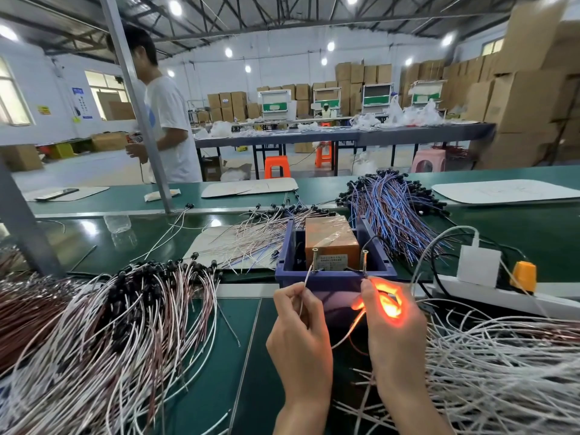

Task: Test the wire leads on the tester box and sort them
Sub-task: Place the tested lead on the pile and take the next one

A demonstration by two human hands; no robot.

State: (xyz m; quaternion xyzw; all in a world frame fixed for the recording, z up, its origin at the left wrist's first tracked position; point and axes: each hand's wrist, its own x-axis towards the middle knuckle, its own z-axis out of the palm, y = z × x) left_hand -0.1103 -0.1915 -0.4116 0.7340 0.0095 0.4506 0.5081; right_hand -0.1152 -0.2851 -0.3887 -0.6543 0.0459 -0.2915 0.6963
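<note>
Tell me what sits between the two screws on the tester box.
Head view: the taped brown box with its label plate fills the gap between left screw and right screw.

The table (207,387) is dark green, and the bin (335,277) on it is deep blue with an orange-brown box (331,240) inside. The left pile of leads (125,324) is white and reddish brown with black ends; the far bundle (392,215) is blue and brown. The right hand (392,324) glows bright orange, and the power strip (502,301) is white.

Cardboard boxes (530,98) stack high along white walls (282,51), windows (106,86) left, perhaps workstations (277,105) behind.
</note>
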